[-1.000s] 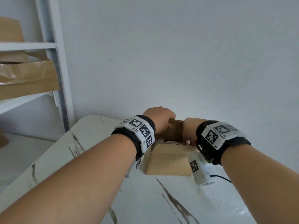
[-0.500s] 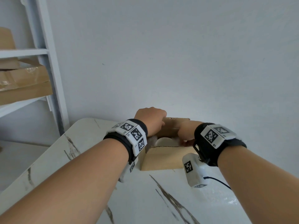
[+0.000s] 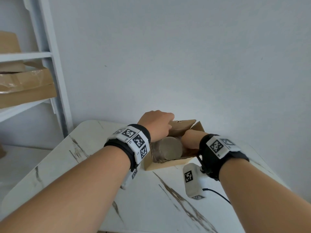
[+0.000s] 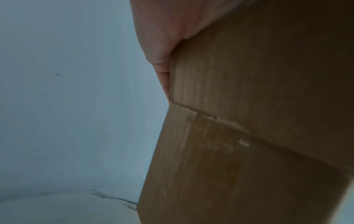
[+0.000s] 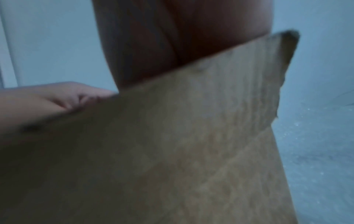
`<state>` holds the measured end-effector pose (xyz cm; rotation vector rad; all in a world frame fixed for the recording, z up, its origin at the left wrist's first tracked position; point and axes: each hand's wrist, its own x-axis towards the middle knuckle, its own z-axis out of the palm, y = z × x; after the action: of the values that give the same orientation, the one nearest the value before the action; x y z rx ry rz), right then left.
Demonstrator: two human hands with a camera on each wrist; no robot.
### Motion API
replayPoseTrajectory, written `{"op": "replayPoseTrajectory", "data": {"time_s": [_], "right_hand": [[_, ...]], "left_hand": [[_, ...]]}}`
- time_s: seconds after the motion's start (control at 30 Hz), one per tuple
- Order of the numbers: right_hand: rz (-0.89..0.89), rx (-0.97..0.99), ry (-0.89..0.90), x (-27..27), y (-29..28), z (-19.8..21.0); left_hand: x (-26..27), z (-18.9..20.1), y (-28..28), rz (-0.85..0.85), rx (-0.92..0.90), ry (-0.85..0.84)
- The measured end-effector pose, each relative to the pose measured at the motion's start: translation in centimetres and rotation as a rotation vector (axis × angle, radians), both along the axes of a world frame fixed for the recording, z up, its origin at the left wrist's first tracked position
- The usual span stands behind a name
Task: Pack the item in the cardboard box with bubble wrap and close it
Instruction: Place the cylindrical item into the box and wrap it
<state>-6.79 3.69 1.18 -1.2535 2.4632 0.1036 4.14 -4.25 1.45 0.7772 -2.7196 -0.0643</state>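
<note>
A small cardboard box (image 3: 168, 163) stands open on the white marble table (image 3: 148, 207). Inside lies a round grey item (image 3: 170, 148) with clear wrap around it. My left hand (image 3: 156, 125) reaches over the box's left side, and its fingers curl on the far flap (image 3: 183, 125). In the left wrist view the palm (image 4: 162, 30) lies against brown cardboard (image 4: 249, 136). My right hand (image 3: 190, 140) dips into the box's right side beside the item, with its fingers hidden. The right wrist view shows its palm (image 5: 172, 37) behind a flap (image 5: 191, 136), and the left hand's fingers (image 5: 72, 95) on that flap's edge.
A plain wall rises close behind the box. A white shelf frame (image 3: 50, 64) stands at the left and holds larger cardboard boxes (image 3: 25, 88). The table's rounded left edge (image 3: 55, 153) lies near the shelf.
Both hands were together over the box top. Now they are apart, the box top stands open and the wrapped item shows. My right hand has sunk into the box.
</note>
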Motion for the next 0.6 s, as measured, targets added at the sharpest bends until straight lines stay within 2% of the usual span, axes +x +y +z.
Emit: {"op": "replayPoseTrajectory", "data": {"time_s": [0.1,0.2,0.27,0.43,0.6], "right_hand": [[0.003,-0.033,-0.009,-0.6,0.3,0.4],[-0.113,-0.279,-0.276,-2.2,0.4,0.6],[-0.2,-0.45,-0.347,-2.5,0.1,1.3],[-0.234,-0.671,-0.214,-3.0,0.9,2.8],[-0.297,-0.808,-0.102,-4.9,2.8,0.7]], "left_hand": [[0.4,0.0,-0.1,0.003,-0.053,-0.015],[0.7,0.0,-0.5,0.036,-0.097,-0.027],[0.9,0.1,-0.7,0.089,-0.083,-0.046],[0.4,-0.5,-1.2,0.18,0.021,0.004],[-0.4,-1.2,-1.4,0.189,0.097,0.073]]}}
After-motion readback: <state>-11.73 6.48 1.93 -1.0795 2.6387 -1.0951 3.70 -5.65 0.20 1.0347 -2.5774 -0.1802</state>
